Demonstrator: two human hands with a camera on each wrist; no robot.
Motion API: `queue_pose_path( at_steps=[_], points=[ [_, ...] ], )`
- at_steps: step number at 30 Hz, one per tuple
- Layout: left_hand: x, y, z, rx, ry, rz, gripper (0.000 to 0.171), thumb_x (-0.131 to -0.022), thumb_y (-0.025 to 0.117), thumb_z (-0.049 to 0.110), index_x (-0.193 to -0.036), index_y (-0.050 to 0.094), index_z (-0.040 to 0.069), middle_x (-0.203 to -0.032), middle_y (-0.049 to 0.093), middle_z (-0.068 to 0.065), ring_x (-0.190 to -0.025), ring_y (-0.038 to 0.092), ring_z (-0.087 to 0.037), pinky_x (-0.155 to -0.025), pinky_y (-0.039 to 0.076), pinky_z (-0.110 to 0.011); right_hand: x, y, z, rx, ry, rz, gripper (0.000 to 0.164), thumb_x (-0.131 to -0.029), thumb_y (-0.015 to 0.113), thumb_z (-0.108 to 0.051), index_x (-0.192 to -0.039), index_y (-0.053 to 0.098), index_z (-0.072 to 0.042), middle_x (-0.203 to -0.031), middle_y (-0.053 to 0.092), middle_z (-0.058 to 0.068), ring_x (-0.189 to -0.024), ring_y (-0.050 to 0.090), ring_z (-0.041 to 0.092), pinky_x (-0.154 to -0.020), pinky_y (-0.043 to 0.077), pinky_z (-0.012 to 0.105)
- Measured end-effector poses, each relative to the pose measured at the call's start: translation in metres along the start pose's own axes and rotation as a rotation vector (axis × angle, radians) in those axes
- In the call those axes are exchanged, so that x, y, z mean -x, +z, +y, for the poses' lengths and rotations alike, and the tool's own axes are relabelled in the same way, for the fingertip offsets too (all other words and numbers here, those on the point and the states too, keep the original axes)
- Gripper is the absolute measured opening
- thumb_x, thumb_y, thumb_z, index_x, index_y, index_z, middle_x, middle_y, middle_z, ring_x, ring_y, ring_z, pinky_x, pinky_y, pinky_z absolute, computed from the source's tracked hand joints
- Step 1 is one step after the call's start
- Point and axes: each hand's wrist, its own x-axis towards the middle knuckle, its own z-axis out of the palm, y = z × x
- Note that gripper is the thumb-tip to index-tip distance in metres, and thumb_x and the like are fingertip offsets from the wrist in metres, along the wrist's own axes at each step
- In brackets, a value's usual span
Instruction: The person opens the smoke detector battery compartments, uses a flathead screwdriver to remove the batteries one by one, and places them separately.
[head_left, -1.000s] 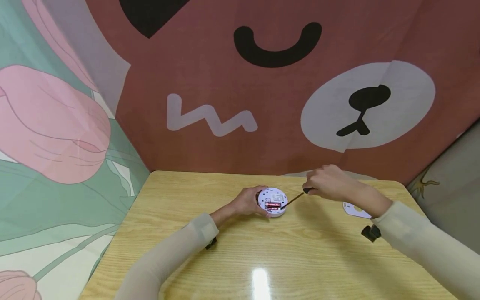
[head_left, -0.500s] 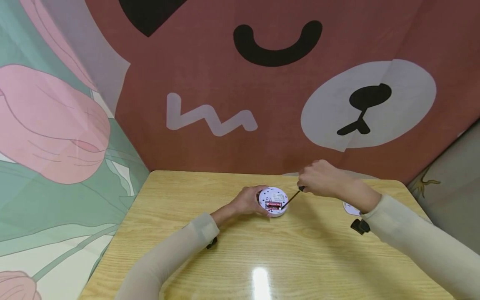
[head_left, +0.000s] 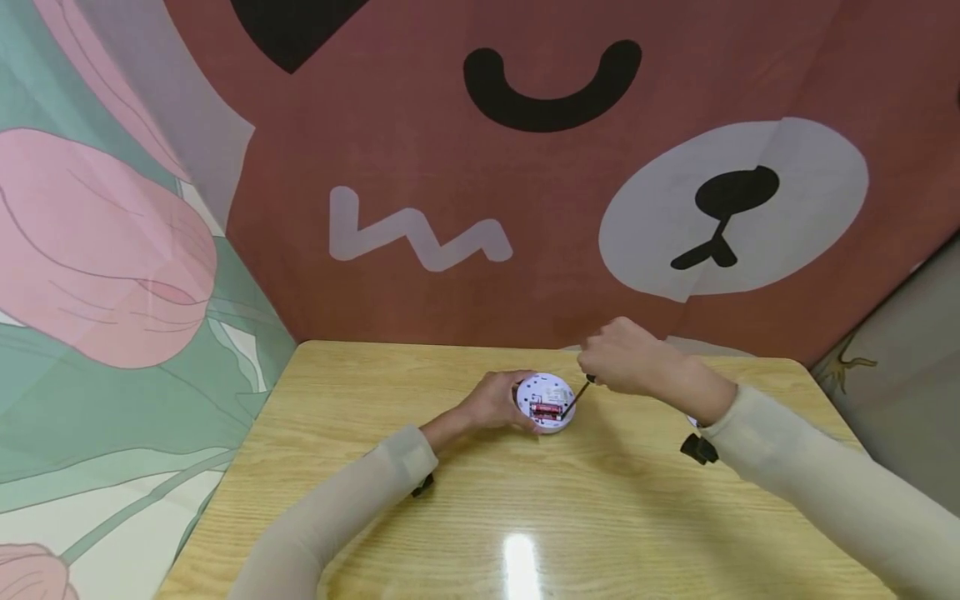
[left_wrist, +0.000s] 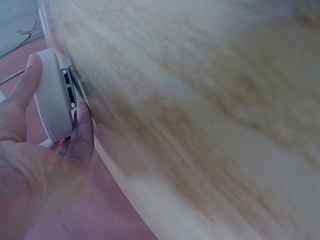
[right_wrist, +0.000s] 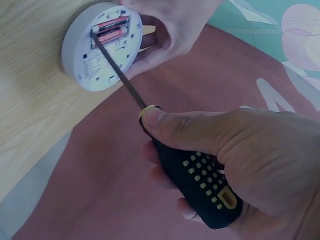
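Observation:
My left hand [head_left: 495,400] grips a round white battery-powered device [right_wrist: 92,67] by its side, thumb on one face and fingers behind, as the left wrist view shows. Its open back faces up toward me, with two red batteries [right_wrist: 111,34] lying side by side in the compartment. In my right hand [head_left: 622,354] is a screwdriver [right_wrist: 187,175] with a black handle and yellow dots, the thumb laid along its neck. The metal shaft slants down to the device, and its tip sits at the end of the batteries.
A white plate-like part [head_left: 693,421] lies on the wooden table [head_left: 420,375] at the right, mostly hidden behind my right forearm. A printed cloth [head_left: 420,300] with a bear face hangs right behind the table's far edge.
My right hand has moved left and the screwdriver stands steeper, its tip staying at the batteries' end. The left hand and the device have stayed in place. My forearm now covers more of the white part.

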Motion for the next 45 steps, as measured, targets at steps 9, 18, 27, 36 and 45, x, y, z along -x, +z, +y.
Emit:
queue_pose_path(
  at_steps=[9, 18, 27, 36, 45],
  points=[
    [0.000, 0.000, -0.003, -0.002, 0.031, -0.001, 0.093, -0.068, 0.103, 0.032, -0.148, 0.061, 0.011, -0.138, 0.070, -0.005, -0.122, 0.067, -0.015, -0.104, 0.051, -0.030, -0.005, -0.001, -0.002, -0.007, 0.012, -0.002, 0.043, -0.082, 0.091, -0.019, -0.062, 0.053, -0.022, -0.062, 0.053, -0.007, -0.057, 0.022, 0.011, -0.050, 0.021, 0.026],
    [0.000, -0.001, -0.001, -0.032, -0.002, -0.007, 0.101, -0.067, 0.103, 0.034, -0.153, 0.056, 0.009, -0.144, 0.067, -0.009, -0.130, 0.064, -0.021, -0.110, 0.048, -0.034, 0.006, 0.012, 0.011, -0.170, 0.015, 0.029, 0.031, -0.082, 0.091, -0.029, -0.066, 0.065, -0.024, -0.065, 0.059, -0.010, -0.053, 0.035, 0.008, -0.049, 0.027, 0.024],
    [0.000, 0.000, -0.001, -0.042, -0.008, 0.002, 0.104, -0.067, 0.103, 0.036, -0.154, 0.054, 0.005, -0.149, 0.063, -0.013, -0.136, 0.060, -0.025, -0.114, 0.047, -0.037, 0.019, 0.028, 0.020, -0.343, 0.046, 0.020, 0.018, -0.086, 0.089, -0.025, -0.076, 0.073, -0.024, -0.068, 0.056, -0.011, -0.057, 0.029, 0.006, -0.052, 0.018, 0.025],
    [0.000, 0.000, -0.002, -0.053, -0.014, 0.003, 0.107, -0.068, 0.103, 0.037, -0.155, 0.051, 0.002, -0.150, 0.060, -0.015, -0.138, 0.059, -0.027, -0.114, 0.046, -0.039, 0.032, 0.047, 0.023, -0.367, 0.041, 0.098, 0.015, -0.089, 0.087, -0.027, -0.081, 0.074, -0.029, -0.073, 0.056, -0.011, -0.056, 0.032, 0.004, -0.051, 0.016, 0.025],
    [-0.001, 0.000, -0.002, -0.066, -0.028, -0.008, 0.106, -0.068, 0.102, 0.039, -0.155, 0.052, 0.005, -0.148, 0.063, -0.012, -0.134, 0.061, -0.025, -0.113, 0.047, -0.037, 0.050, 0.077, 0.026, -0.600, 0.056, 0.139, 0.015, -0.092, 0.083, -0.018, -0.087, 0.075, -0.030, -0.078, 0.059, -0.015, -0.064, 0.046, -0.003, -0.053, 0.029, 0.021]
  ],
)
